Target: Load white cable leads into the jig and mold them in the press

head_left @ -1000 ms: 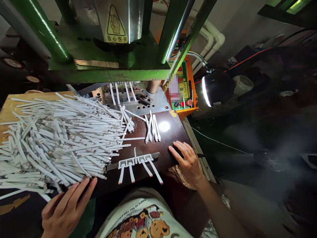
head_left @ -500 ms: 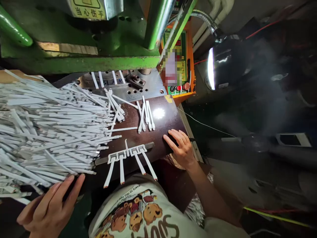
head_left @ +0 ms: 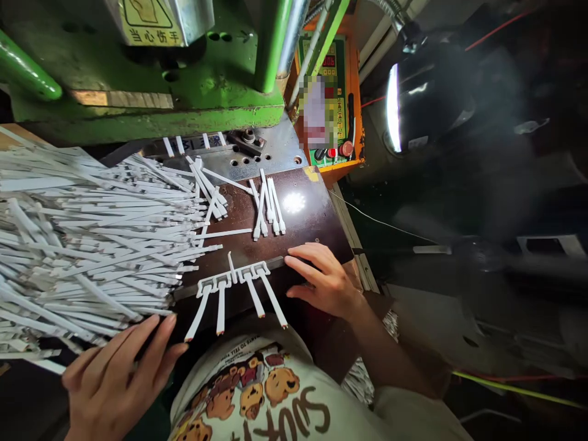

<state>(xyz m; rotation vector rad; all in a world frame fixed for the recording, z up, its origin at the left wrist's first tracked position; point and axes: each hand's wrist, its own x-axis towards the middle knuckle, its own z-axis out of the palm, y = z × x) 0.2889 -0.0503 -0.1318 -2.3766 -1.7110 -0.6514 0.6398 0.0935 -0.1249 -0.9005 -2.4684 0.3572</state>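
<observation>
At the front edge of the dark table (head_left: 316,214), a white moulded strip (head_left: 234,275) sits on a narrow metal bar, with several short flat white cables (head_left: 221,312) hanging from it towards my body. My right hand (head_left: 328,278) is open at the bar's right end, thumb and fingers apart. Whether its fingertips touch the bar, I cannot tell. Below the front of a large pile of flat white cables (head_left: 105,239), my left hand (head_left: 124,376) is open with nothing in it. Its fingertips are close to the nearest cable ends.
A green press (head_left: 184,119) stands over a metal plate (head_left: 275,150) at the back, with several white cable ends under it. Loose cables (head_left: 271,208) lie mid-table. An orange control box (head_left: 353,138) and a lamp (head_left: 413,104) are to the right.
My right hand has moved left and slightly down to the bar's end. My left hand has shifted right, its thumb now showing. The view has tilted slightly.
</observation>
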